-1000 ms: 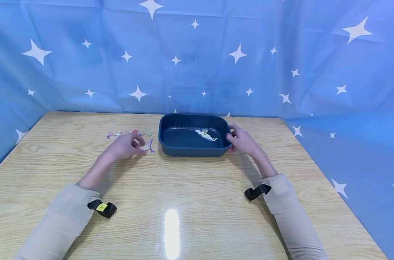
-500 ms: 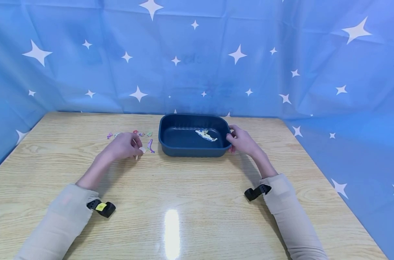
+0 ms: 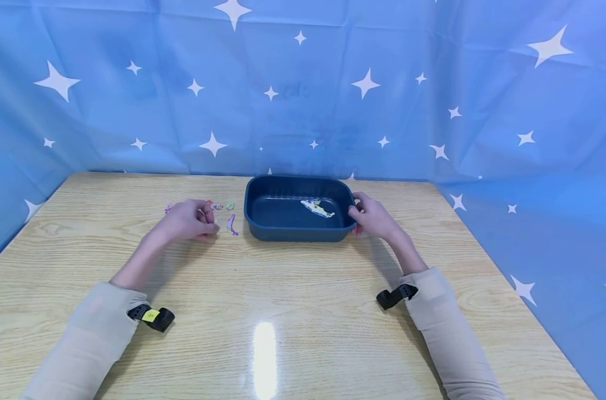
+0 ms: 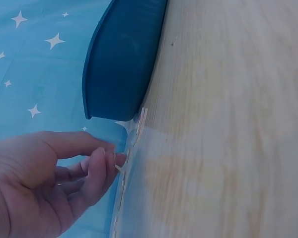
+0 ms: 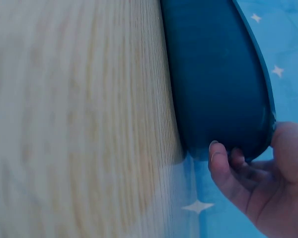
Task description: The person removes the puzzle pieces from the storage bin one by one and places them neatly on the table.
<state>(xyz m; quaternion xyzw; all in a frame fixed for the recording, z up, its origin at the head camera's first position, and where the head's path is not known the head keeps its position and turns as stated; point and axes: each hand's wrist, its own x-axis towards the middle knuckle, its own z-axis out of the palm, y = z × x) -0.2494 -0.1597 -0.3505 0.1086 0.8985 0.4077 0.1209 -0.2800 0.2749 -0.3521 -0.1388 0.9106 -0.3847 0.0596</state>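
My left hand (image 3: pixel 188 218) is close over the table among small colourful flat cutout pieces. Its thumb and fingertips pinch a small pale piece (image 4: pixel 119 168), mostly hidden by the fingers. Just right of the fingertips lies a curved purple piece (image 3: pixel 232 224), with a green one (image 3: pixel 230 206) and a red one (image 3: pixel 209 202) farther back. A dark blue rectangular bin (image 3: pixel 298 234) stands to the right. Inside it, on the floor, is a long white and blue piece (image 3: pixel 317 208). My right hand (image 3: pixel 375 215) grips the bin's right end, thumb at the rim and fingers against the outer wall.
Another purple piece (image 3: pixel 169 209) shows behind the left hand. The wooden table (image 3: pixel 323 300) ends at the back against a blue curtain (image 3: pixel 303 111) with white stars. Wrist cameras sit on both forearms.
My left hand has drawn slightly left, away from the purple piece, with the pale piece turning and becoming mostly hidden in its fingers. The right hand and bin have stayed in place.
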